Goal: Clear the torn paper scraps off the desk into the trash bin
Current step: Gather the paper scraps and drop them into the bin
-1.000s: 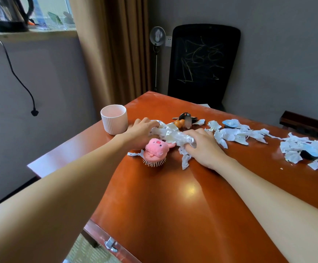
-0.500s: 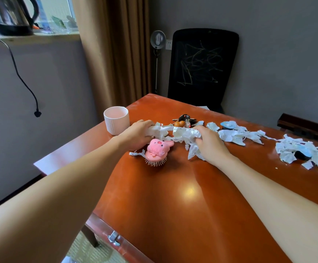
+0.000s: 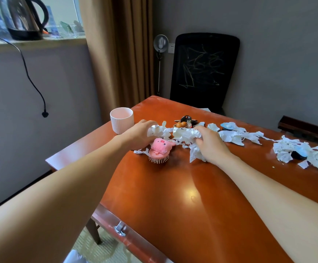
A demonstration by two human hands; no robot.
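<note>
Gripping one bunched wad of paper scraps with left hand and right hand, fingers of both curled round it, just beyond pink pig brush on desk. Strewn farther right along desk: more loose scraps.

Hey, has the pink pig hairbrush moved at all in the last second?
No. The hairbrush sits in the same spot on the desk, with the same gap from the cup; only the paper scraps near it have shifted.

Single head-worn wide-angle view, looking forward and down across the desk, close over both forearms
</note>
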